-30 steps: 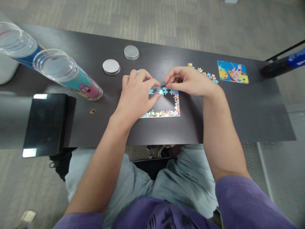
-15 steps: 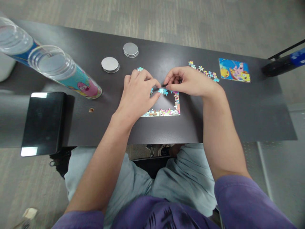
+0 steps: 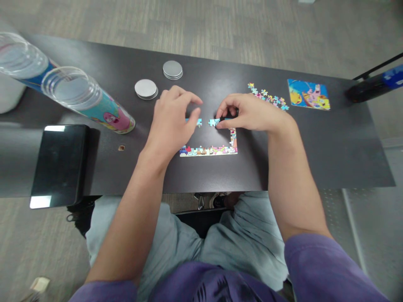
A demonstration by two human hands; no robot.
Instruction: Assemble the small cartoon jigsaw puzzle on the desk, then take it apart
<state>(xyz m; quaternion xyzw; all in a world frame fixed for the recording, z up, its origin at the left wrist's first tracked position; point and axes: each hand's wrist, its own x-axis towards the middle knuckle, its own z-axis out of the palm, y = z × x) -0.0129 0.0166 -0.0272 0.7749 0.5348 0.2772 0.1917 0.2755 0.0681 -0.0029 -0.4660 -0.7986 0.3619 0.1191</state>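
Note:
On the dark table lies a jigsaw puzzle frame (image 3: pixel 208 151), its bottom strip and right side joined, with a bare middle. My right hand (image 3: pixel 247 111) is pinched at the upper right of the frame, thumb and fingertips on a light blue puzzle piece (image 3: pixel 213 122). My left hand (image 3: pixel 172 119) hovers over the upper left of the frame, thumb and forefinger apart, nothing between them. Beside its thumb, another blue puzzle piece (image 3: pixel 199 122) shows, with a gap between it and the right-hand piece. My left hand hides the frame's left side.
Loose puzzle pieces (image 3: pixel 267 97) lie beyond my right wrist, near a cartoon picture card (image 3: pixel 309 94). Round lids (image 3: pixel 146 89) sit at the back left. A clear-topped cartoon tube (image 3: pixel 110 117) and a black tablet-like box (image 3: pixel 59 163) stand left. A dark bottle (image 3: pixel 362 92) is far right.
My left hand has drawn back to the left and its fingers have parted. A gap now shows between the blue pieces. My right hand stays nearly in place.

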